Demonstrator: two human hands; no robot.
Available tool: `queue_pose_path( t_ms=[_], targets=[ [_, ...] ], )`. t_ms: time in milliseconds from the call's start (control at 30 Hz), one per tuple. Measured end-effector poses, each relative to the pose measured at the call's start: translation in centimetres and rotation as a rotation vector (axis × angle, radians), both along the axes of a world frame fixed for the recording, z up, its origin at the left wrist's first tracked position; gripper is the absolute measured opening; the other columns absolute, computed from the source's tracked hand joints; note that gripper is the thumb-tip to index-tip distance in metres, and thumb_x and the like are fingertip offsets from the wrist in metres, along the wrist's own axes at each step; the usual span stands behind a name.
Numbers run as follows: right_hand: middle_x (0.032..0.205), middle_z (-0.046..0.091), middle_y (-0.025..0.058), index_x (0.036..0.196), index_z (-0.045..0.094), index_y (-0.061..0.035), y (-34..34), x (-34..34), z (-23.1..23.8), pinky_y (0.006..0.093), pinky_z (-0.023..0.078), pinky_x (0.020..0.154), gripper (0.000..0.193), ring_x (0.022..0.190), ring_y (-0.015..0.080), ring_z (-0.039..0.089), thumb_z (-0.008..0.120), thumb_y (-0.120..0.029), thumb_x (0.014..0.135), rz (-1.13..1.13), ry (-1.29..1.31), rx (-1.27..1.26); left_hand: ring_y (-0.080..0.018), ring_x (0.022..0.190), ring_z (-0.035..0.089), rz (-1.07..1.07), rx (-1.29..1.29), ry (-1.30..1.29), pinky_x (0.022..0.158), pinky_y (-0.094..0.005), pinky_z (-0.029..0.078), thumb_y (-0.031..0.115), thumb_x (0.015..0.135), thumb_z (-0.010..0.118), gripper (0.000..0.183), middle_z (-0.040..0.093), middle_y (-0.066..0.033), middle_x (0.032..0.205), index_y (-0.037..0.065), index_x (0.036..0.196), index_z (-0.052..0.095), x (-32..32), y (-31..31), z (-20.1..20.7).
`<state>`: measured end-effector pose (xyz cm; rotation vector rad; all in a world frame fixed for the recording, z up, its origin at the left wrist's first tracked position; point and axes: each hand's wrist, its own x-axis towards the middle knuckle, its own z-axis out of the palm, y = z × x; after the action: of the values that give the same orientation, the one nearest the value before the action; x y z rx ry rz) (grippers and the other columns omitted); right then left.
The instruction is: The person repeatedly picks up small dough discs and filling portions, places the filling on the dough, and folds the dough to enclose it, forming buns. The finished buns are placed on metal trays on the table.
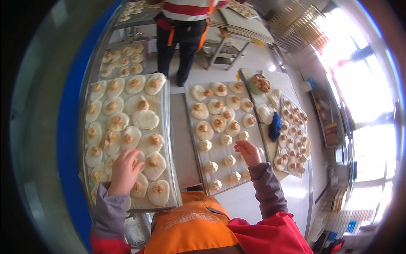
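Observation:
My left hand [127,169] hangs over the left tray [165,106], with its fingers bent downward and the thumb apart. Flat dough rounds topped with brown filling, such as this dough round [154,166], lie all around it. One dough round [145,120] on that tray bears no filling that I can see. Above the middle tray [220,154] is my right hand [248,152], fingers loosely curled and apart, with nothing visible in it. Several pleated buns [229,160] stand in rows near it. Farther back on the same tray lie filled dough rounds [218,122].
On the right-hand table are a bowl of filling [261,84], pale dough pieces [265,113], a dark blue cloth [275,127] and a tray of small filled dough pieces [292,146]. A co-worker [182,38] stands at the far table. Another filled tray [122,61] lies behind the left one.

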<state>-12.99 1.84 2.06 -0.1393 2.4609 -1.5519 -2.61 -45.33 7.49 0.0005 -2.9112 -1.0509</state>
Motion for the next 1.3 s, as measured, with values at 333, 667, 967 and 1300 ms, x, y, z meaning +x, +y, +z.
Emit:
queue_pose_path(
  t_ms=[333,667,967,1300],
  targets=[
    [0.096,0.070,0.0088,0.116,0.065,0.0013,15.5,-8.1,-2.9,0.0289,0.056,0.075,0.021,0.087,0.0150,0.068,0.055,-0.004,0.099,-0.162,-0.070,-0.116,-0.0363,0.110,0.062,-0.272,0.172,-0.111,0.093,-0.0409,0.050,0.010,0.084,0.074,0.038,0.064,-0.0170,0.120,0.001,0.119,0.063,-2.7,10.3,3.8],
    [0.114,0.068,0.0126,0.117,0.069,-0.0104,20.1,-39.2,-3.0,0.0450,0.049,0.093,0.035,0.108,0.0342,0.061,0.071,-0.027,0.086,-0.202,0.608,0.984,-0.0272,0.100,0.067,-0.016,0.321,-0.382,0.085,-0.0344,0.054,0.007,0.084,0.074,0.035,0.066,-0.0143,0.114,0.001,0.118,0.066,-6.2,23.7,3.3],
    [0.111,0.067,0.0082,0.111,0.073,-0.0169,24.9,-44.8,-3.7,0.0431,0.048,0.094,0.029,0.109,0.0300,0.059,0.067,-0.012,0.083,0.032,0.597,0.733,-0.0304,0.101,0.066,-0.051,0.307,-0.376,0.085,-0.0359,0.053,0.010,0.085,0.073,0.034,0.067,-0.0149,0.113,0.003,0.118,0.066,-12.6,30.4,2.2],
    [0.108,0.066,0.0097,0.120,0.067,-0.0199,27.9,-46.5,-7.1,0.0408,0.054,0.086,0.044,0.099,0.0322,0.064,0.071,-0.014,0.077,0.281,0.560,0.736,-0.0252,0.105,0.066,-0.246,0.275,-0.414,0.089,-0.0358,0.054,0.009,0.088,0.069,0.034,0.068,-0.0129,0.118,0.004,0.121,0.065,-17.6,34.8,0.5]
  ],
)
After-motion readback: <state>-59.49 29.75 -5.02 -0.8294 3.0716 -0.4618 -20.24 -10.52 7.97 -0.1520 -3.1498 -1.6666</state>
